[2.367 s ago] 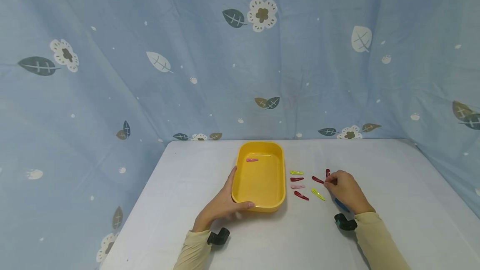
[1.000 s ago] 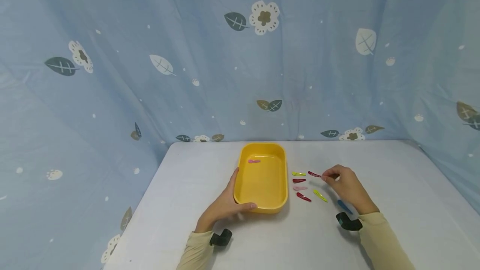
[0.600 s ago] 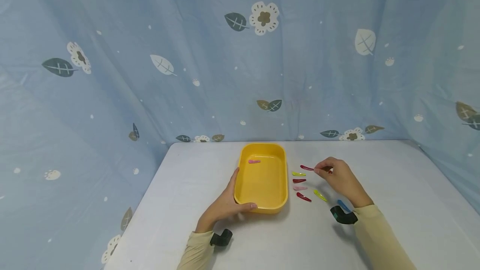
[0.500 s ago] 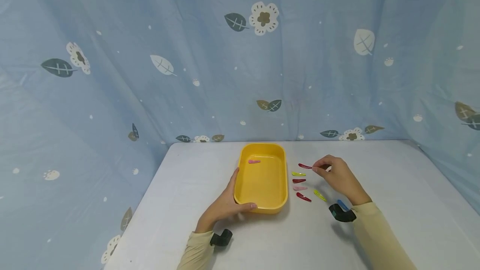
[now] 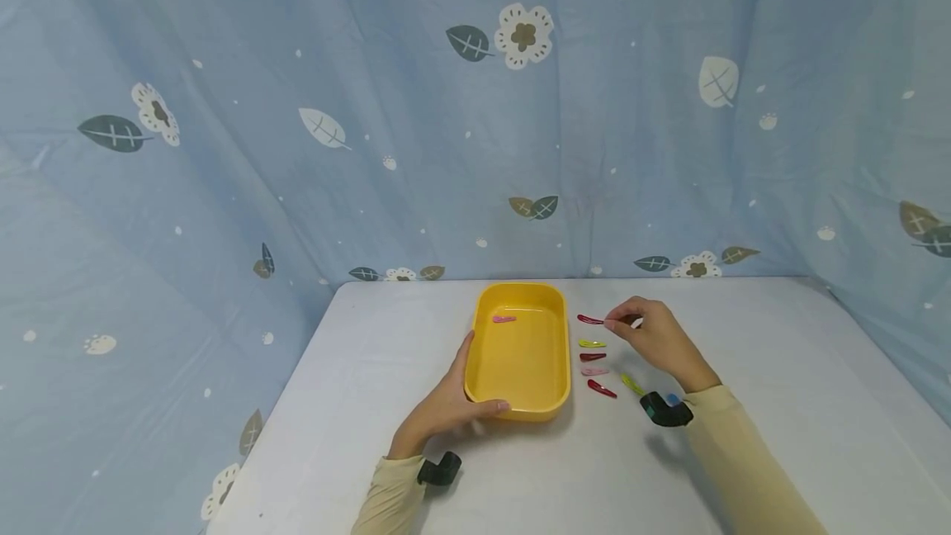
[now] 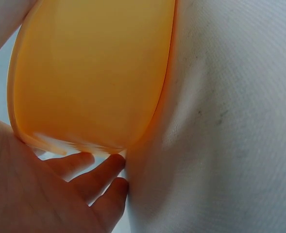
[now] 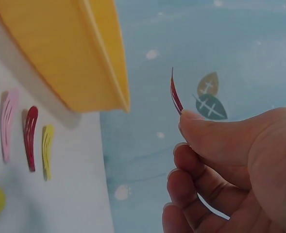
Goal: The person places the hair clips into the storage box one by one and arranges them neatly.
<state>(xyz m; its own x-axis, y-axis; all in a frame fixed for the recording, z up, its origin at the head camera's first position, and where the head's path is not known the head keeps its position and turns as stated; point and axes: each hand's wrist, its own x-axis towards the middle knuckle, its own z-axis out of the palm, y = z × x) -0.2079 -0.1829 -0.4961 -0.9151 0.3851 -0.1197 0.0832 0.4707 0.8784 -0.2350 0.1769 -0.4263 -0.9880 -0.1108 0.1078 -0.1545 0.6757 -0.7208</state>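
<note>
My left hand (image 5: pixel 444 404) holds the yellow tray (image 5: pixel 520 366) at its near left corner, thumb over the near rim. Its fingertips touch the tray wall in the left wrist view (image 6: pixel 92 109). A pink snap hair clip (image 5: pixel 503 319) lies inside near the far end. Between thumb and forefinger, my right hand (image 5: pixel 657 341) pinches a dark red hair clip (image 5: pixel 590 319) by one end, raised off the table right of the tray. The right wrist view shows this red clip (image 7: pixel 175 97) edge-on, its other end pointing away from the fingers.
Right of the tray lie a yellow-green clip (image 5: pixel 592 343), a red clip (image 5: pixel 593 357), a pink clip (image 5: pixel 594 371) and another red clip (image 5: pixel 602 388). A second yellow-green clip (image 5: pixel 632 384) and a blue clip (image 5: pixel 673 399) are partly covered by the right wrist camera.
My right hand has picked up the dark red clip and carried it up and leftward, toward the tray's far right side. The left hand keeps its hold on the tray.
</note>
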